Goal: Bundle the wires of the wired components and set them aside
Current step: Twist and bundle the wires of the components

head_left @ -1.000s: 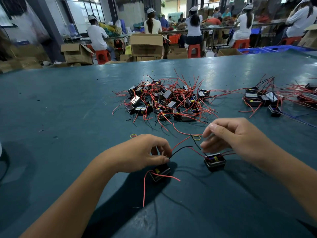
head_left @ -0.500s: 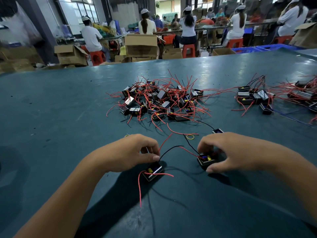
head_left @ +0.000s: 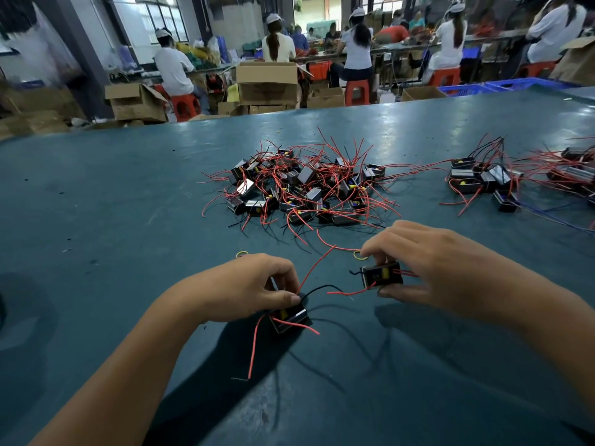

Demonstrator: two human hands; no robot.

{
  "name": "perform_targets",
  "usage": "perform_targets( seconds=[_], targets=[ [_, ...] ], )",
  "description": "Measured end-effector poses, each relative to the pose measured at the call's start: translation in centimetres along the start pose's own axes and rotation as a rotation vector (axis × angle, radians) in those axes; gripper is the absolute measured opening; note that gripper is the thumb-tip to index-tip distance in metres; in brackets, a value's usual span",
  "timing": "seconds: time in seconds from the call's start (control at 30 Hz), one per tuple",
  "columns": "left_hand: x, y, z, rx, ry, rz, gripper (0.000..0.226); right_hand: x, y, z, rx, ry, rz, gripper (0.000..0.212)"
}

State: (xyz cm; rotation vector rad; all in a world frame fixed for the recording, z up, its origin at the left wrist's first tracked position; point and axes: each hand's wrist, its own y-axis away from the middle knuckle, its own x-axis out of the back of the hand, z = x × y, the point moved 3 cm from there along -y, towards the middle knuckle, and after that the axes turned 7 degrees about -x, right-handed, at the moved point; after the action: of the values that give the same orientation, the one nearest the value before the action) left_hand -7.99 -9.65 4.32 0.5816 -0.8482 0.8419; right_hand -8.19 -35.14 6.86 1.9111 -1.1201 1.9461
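Note:
My left hand (head_left: 251,286) grips a small black wired component (head_left: 289,317) that sits on the teal table (head_left: 96,236); its red wires trail toward me and up to the right. My right hand (head_left: 428,262) holds a second black component (head_left: 382,274) between thumb and fingers, lifted slightly, with red and black wires sticking out to the left. Beyond my hands lies a loose pile of components (head_left: 299,188) tangled in red wires. A smaller group of components (head_left: 483,178) lies at the right.
Two yellow rubber bands lie on the table, one (head_left: 242,253) above my left hand and one (head_left: 359,255) by my right fingers. Cardboard boxes (head_left: 267,83) and seated workers (head_left: 357,49) are beyond the far table edge.
My right hand has picked up its component and turned it, wires now pointing left. My left hand stays on its component, which has shifted slightly.

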Motion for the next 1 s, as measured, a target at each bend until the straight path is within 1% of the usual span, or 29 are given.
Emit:
perform_targets(
  seconds=[0.1, 0.2, 0.33, 0.43, 0.6, 0.8, 0.87, 0.93, 0.97, 1.0],
  targets=[
    [0.1, 0.3, 0.2, 0.0, 0.007, -0.07, 0.009, -0.5, 0.1, 0.6, -0.052, -0.025, -0.049, 0.048],
    [0.0, 0.4, 0.5, -0.006, -0.009, -0.081, 0.011, -1.4, 0.2, 1.6, -0.139, -0.011, -0.068, 0.047],
    [-0.2, 0.5, 0.7, 0.008, -0.022, -0.091, 0.013, -2.4, 0.4, 3.2, -0.284, 0.123, -0.06, 0.044],
    [-0.4, 0.6, 0.7, 0.02, -0.059, -0.094, 0.016, -3.0, 0.7, 4.1, -0.365, 0.164, -0.091, 0.04],
    [-1.0, 0.7, 1.2, -0.001, -0.089, -0.127, 0.019, -3.4, 0.4, 4.1, -0.427, 0.18, -0.167, 0.034],
    [-0.9, 0.8, 1.7, -0.04, -0.093, -0.121, 0.016, -3.3, 0.3, 3.6, -0.474, 0.175, -0.188, 0.031],
    [-1.1, 0.8, 1.9, -0.046, -0.083, -0.122, 0.016, -3.3, 0.3, 3.5, -0.481, 0.143, -0.177, 0.034],
    [-1.3, 0.8, 2.0, -0.034, -0.063, -0.12, 0.018, -2.8, 0.2, 3.4, -0.487, 0.104, -0.124, 0.035],
    [-1.5, 0.8, 2.0, -0.03, -0.06, -0.124, 0.019, -2.4, 0.1, 3.3, -0.485, 0.065, -0.048, 0.034],
    [-1.5, 0.8, 2.0, -0.028, -0.067, -0.131, 0.019, -1.8, 0.0, 3.1, -0.477, 0.011, 0.076, 0.03]
  ],
)
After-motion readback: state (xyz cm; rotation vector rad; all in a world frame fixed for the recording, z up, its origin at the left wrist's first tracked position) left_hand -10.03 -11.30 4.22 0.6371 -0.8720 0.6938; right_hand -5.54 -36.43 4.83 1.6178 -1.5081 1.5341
